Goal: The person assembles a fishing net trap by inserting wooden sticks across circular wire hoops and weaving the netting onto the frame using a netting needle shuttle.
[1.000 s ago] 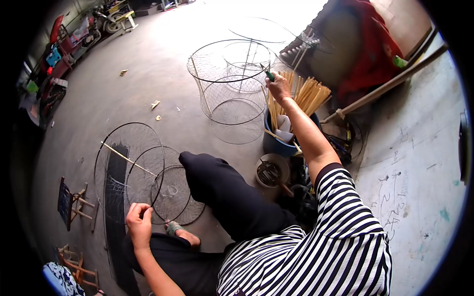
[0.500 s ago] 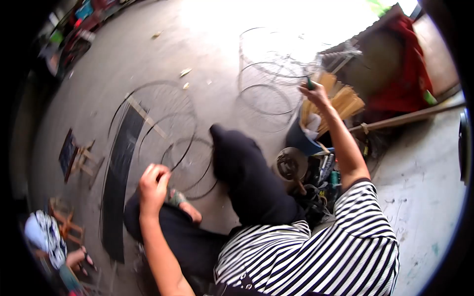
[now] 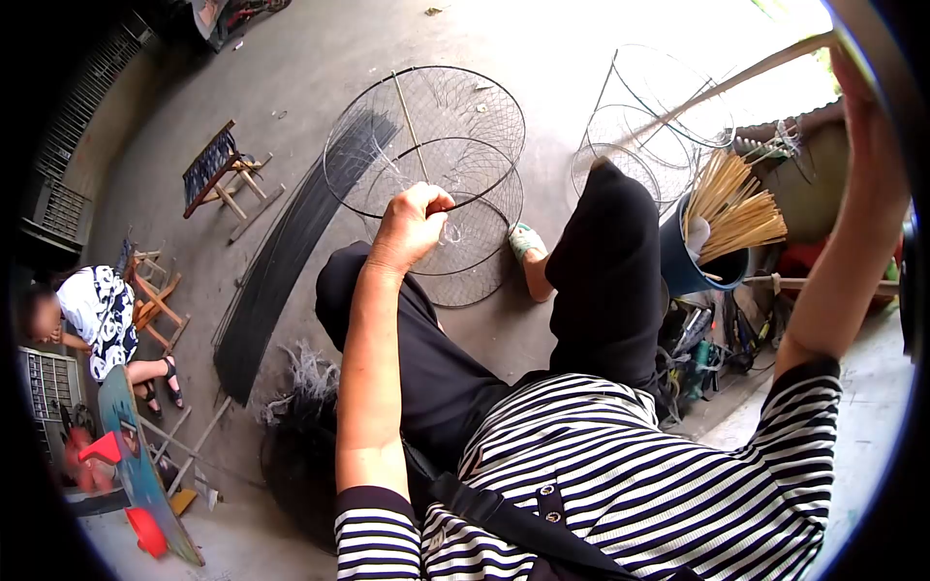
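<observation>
My left hand (image 3: 415, 225) is closed in a pinch at the rim of a hooped net (image 3: 429, 70), a cage of thin black rings with fine mesh. Pale thread strands hang by its fingers. A thin stick (image 3: 407, 108) crosses the upper rings. At the far right edge my right hand (image 3: 860, 102) is raised high and close to the camera, its fingers partly cut off. A long, thin tan strip (image 3: 751, 73) runs from those fingers down to near my right knee; its exact kind is unclear.
Right of my knee stands a blue bucket (image 3: 690, 269) of thin bamboo sticks (image 3: 731, 208). More hooped nets (image 3: 630, 145) lie beyond. A black bundle of strips (image 3: 266, 290) lies left, near a folding stool (image 3: 218, 174). A seated person (image 3: 97, 310) is at far left.
My right hand has moved from beside the bucket up to the right edge, with the strip now stretched from it. My left hand and the hooped net appear higher in view, which has shifted.
</observation>
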`<action>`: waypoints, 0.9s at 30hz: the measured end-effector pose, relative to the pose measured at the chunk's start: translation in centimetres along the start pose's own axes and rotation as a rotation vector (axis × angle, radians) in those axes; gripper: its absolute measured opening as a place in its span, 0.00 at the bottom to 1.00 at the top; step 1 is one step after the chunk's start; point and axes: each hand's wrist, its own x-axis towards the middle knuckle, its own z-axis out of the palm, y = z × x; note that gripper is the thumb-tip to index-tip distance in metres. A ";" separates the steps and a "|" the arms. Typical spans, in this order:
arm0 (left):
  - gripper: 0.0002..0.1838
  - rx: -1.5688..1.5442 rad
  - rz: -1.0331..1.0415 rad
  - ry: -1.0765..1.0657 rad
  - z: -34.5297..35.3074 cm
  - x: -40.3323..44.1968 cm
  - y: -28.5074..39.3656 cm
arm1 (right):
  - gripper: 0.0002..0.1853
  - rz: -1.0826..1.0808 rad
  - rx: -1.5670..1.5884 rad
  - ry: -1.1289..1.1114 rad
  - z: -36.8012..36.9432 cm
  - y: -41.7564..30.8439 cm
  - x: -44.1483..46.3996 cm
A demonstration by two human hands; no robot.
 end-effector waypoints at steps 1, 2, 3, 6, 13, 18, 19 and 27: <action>0.08 0.007 0.018 0.008 -0.1 -0.1 0.0 | 0.08 -0.032 0.134 -0.057 2.3 -1.7 0.1; 0.08 0.036 0.032 0.005 -0.2 -0.2 0.0 | 0.08 -0.047 0.264 -0.118 4.7 -3.1 0.2; 0.09 0.036 0.046 0.011 -0.2 -0.3 0.0 | 0.08 -0.041 0.379 -0.175 7.1 -4.1 -0.1; 0.10 0.038 0.060 0.024 -0.1 -0.6 0.1 | 0.09 0.057 0.591 -0.280 14.4 -4.7 -2.5; 0.11 0.028 0.079 0.036 -0.2 -0.9 -0.5 | 0.08 -0.114 0.465 -0.064 15.5 -5.9 -3.5; 0.08 -0.021 0.067 0.058 -0.2 -0.8 -0.2 | 0.12 -0.461 0.302 0.257 14.8 -7.6 -1.2; 0.08 -0.015 0.070 0.058 -0.2 -0.8 -0.2 | 0.12 -0.474 0.300 0.265 14.6 -7.7 -1.4; 0.09 0.017 0.095 0.085 -0.1 -1.1 -0.1 | 0.09 -0.491 0.338 0.282 13.3 -7.9 -3.1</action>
